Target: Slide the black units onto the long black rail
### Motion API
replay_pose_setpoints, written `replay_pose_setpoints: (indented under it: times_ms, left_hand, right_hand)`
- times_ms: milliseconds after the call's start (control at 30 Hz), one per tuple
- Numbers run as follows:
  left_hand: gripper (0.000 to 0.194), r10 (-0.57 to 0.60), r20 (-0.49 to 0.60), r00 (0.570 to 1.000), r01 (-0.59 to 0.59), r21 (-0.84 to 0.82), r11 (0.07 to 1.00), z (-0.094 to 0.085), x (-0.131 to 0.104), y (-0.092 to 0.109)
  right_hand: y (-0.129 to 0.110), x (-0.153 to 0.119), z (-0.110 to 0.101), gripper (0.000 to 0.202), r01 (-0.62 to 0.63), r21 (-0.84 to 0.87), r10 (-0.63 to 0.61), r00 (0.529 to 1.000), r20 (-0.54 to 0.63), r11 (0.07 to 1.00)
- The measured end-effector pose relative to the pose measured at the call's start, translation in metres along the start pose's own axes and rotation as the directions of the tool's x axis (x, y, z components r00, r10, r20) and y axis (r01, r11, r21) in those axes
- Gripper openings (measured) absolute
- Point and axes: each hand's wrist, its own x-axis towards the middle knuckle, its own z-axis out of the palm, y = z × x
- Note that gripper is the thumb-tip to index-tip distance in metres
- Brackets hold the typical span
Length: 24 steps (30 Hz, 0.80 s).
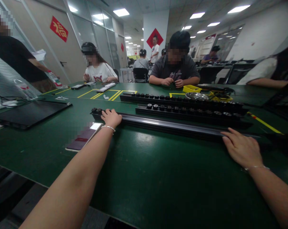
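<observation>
A long black rail (pixel 167 124) with a shiny channel lies across the green table in front of me. Near its left end, my left hand (pixel 112 118) is closed over the rail, fingers bent beside a few small black parts (pixel 96 110) seated in the channel. Toward the other end, my right hand (pixel 244 148) grips the rail loosely from the near side; some of its fingertips are hidden behind the rail. Two more black rails, a middle one (pixel 193 117) and a far one (pixel 127 98), lie behind, each carrying a row of small black round parts.
A phone (pixel 83 140) lies left of my left forearm, and a closed black laptop (pixel 31 113) is farther left. Beyond the rails are a metal dish (pixel 196 96) and a yellow tray (pixel 192 88). Co-workers sit across the green table (pixel 158 178); water bottles stand at far left.
</observation>
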Motion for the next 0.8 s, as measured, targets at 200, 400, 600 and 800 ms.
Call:
replay_pose_setpoints:
  times_ms: [200, 400, 600, 800]
  left_hand:
    - [0.048, 0.066, -0.027, 0.997, -0.067, -0.033, 0.997, 0.004, -0.014, 0.014]
    - [0.051, 0.077, -0.103, 0.992, -0.085, -0.077, 0.993, 0.009, -0.023, 0.017]
    - [0.063, 0.052, -0.069, 0.996, -0.064, -0.185, 0.981, 0.013, -0.040, 0.032]
    - [0.062, -0.005, -0.099, 0.995, -0.017, -0.216, 0.976, 0.019, -0.048, 0.035]
  right_hand:
    - [0.001, 0.000, 0.000, 0.062, 0.007, 0.010, -0.007, 1.000, 0.009, 1.000]
    - [-0.013, 0.001, -0.006, 0.059, -0.118, 0.088, 0.115, 0.993, 0.035, 0.989]
    - [-0.032, 0.006, -0.008, 0.059, -0.293, 0.157, 0.289, 0.956, 0.047, 0.943]
    - [-0.037, 0.006, -0.008, 0.060, -0.361, 0.162, 0.358, 0.932, 0.050, 0.918]
